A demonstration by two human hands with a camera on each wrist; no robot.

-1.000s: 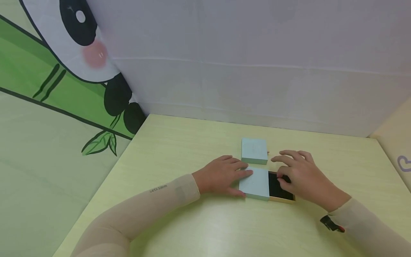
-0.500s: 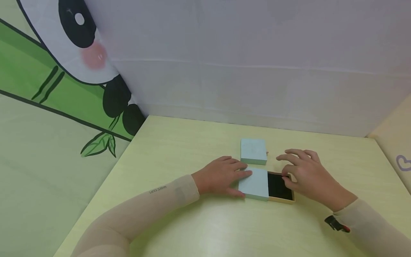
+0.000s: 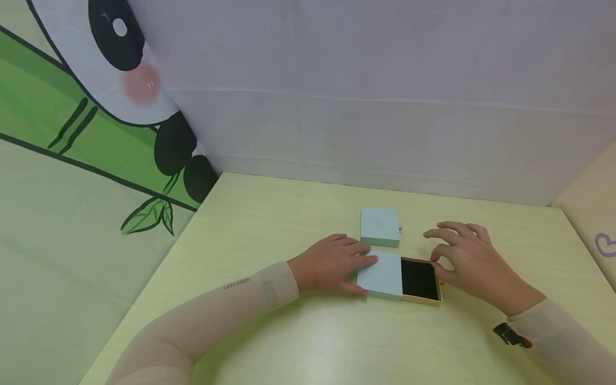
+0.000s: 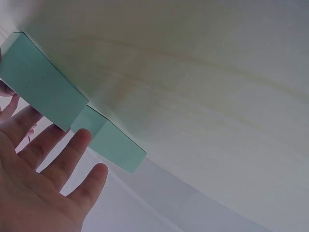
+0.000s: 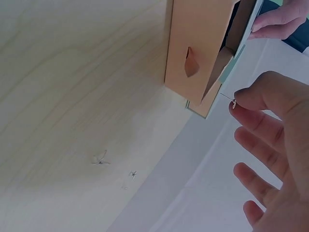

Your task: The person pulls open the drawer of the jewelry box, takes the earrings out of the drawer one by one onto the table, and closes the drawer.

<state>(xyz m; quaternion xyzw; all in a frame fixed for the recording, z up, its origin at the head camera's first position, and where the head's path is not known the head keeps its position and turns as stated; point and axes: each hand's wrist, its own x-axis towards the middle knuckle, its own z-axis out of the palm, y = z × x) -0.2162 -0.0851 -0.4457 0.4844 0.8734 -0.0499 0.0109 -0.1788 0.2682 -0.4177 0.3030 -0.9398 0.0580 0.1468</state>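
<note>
A mint-blue drawer box (image 3: pixel 380 274) lies on the table with its black-lined tray (image 3: pixel 420 278) slid partly out to the right. My left hand (image 3: pixel 331 264) rests on its cover, fingers spread, the thumb along the near left corner. Just past the tray's right end is my right hand (image 3: pixel 469 264). Between thumb and index finger it pinches a tiny earring (image 5: pixel 234 103) with a thin pin, seen in the right wrist view; the other fingers are fanned out. The tray's tan end (image 5: pixel 198 48) with its small pull tab also shows there.
A second mint-blue box (image 3: pixel 379 226) sits behind the first, closed. Two tiny shiny spiky things, one (image 5: pixel 100 160) larger than the other (image 5: pixel 133 174), lie on the wooden table (image 3: pixel 289 342). A pale cloth wall (image 3: pixel 361 133) stands behind the table.
My right hand has moved right, from above the black lining to beyond the tray's end, showing more of the lining. My left hand and both boxes have stayed put.
</note>
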